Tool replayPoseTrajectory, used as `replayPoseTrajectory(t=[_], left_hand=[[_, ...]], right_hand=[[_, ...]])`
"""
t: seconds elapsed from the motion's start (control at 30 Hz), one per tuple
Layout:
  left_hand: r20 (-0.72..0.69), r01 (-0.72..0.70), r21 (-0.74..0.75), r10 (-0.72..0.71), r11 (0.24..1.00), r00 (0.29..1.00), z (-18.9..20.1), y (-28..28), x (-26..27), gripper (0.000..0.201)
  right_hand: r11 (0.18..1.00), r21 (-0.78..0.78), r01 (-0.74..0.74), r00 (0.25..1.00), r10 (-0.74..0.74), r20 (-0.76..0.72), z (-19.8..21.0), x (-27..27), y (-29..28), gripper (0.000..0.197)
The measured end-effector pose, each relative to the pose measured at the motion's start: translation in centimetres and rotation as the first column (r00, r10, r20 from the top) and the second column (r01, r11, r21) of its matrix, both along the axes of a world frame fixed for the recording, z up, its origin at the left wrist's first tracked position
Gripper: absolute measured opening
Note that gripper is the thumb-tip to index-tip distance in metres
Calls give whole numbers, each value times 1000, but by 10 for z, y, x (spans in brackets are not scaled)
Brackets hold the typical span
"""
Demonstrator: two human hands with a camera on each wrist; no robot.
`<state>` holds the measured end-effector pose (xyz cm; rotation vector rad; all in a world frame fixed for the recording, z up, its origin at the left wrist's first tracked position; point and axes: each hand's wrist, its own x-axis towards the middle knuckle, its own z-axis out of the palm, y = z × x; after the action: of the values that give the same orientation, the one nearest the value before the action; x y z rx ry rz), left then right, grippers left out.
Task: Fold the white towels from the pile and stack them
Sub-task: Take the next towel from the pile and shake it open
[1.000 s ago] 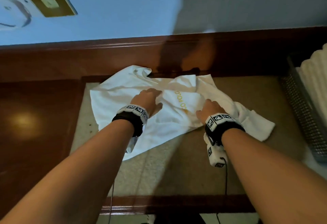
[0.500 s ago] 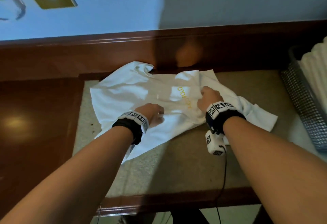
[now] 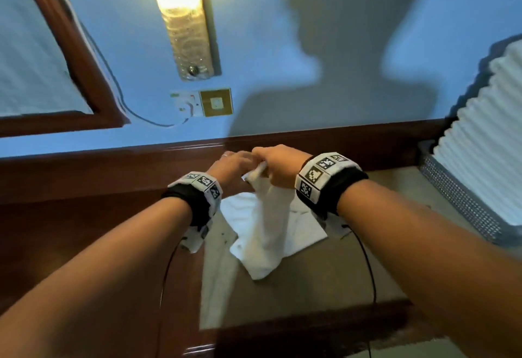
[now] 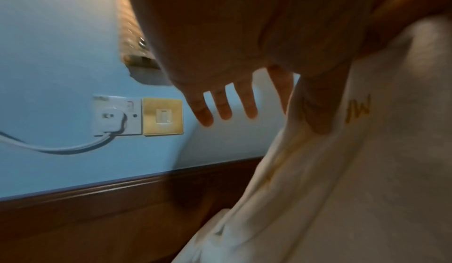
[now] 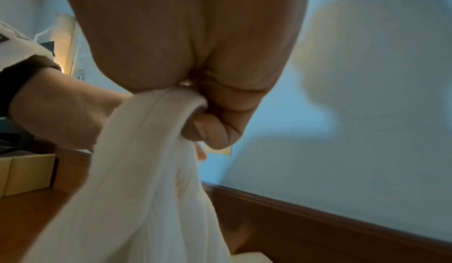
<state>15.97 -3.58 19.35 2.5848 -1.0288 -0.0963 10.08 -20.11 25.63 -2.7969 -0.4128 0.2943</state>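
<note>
A white towel (image 3: pixel 268 227) with yellow stitching hangs bunched from my raised hands, its lower end trailing onto more white cloth (image 3: pixel 302 225) on the beige table top (image 3: pixel 310 287). My right hand (image 3: pixel 274 168) grips the towel's top edge in a fist; the right wrist view shows its fingers (image 5: pixel 212 130) curled round the towel (image 5: pixel 137 170). My left hand (image 3: pixel 234 165) is just left of it. In the left wrist view its fingers (image 4: pixel 225 108) are straight and spread, and the thumb lies against the towel (image 4: pixel 354 170).
A metal mesh basket (image 3: pixel 466 210) stacked with white towels (image 3: pixel 485 131) stands at the right. A dark wooden rail (image 3: pixel 113 165) and blue wall with a socket (image 3: pixel 203 103) and lamp (image 3: pixel 186 18) lie behind. Cardboard boxes (image 5: pixel 24 174) sit at the left.
The towel lay spread on the table under both hands; now both hands have risen together and lifted it, so it hangs bunched. The head view has tilted up toward the wall.
</note>
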Motion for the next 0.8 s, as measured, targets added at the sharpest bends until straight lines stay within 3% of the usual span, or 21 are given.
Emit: replayPoseTrajectory(t=[0.07, 0.13, 0.2, 0.3, 0.37, 0.43, 0.57, 0.73, 0.77, 0.8], left_hand=[[-119, -30, -111, 16, 993, 993, 18, 22, -18, 15], [-150, -129, -191, 101, 973, 984, 42, 48, -32, 15], [-99, -180, -229, 161, 956, 982, 68, 75, -40, 23], [-14, -159, -258, 161, 953, 987, 117, 102, -56, 43], [35, -175, -266, 191, 948, 981, 141, 118, -66, 39], [74, -247, -272, 277, 930, 958, 157, 141, -75, 18], [139, -469, -257, 512, 845, 847, 179, 205, -80, 27], [389, -663, -20, 616, 748, 684, 188, 245, -85, 17], [346, -644, -3, 605, 765, 717, 186, 244, -86, 19], [248, -579, 20, 557, 815, 793, 182, 240, -85, 44]], right_hand=[[999, -20, 44, 996, -43, 80, 18, -20, 15, 14], [989, -101, 108, 990, -97, 106, 32, -37, 17, 16], [972, -164, 169, 980, -149, 129, 41, -51, 15, 24], [967, -125, 221, 961, -193, 198, 51, -64, 16, 27], [965, -72, 251, 942, -227, 245, 57, -68, 19, 20], [957, -18, 291, 922, -275, 271, 61, -69, 19, 34], [937, -67, 344, 915, -318, 250, 72, -69, 19, 46], [970, -175, 168, 916, -87, 392, 109, -65, 83, 31], [974, -196, 116, 895, -17, 446, 117, -63, 102, 27], [973, -220, 70, 867, 50, 496, 125, -61, 120, 23]])
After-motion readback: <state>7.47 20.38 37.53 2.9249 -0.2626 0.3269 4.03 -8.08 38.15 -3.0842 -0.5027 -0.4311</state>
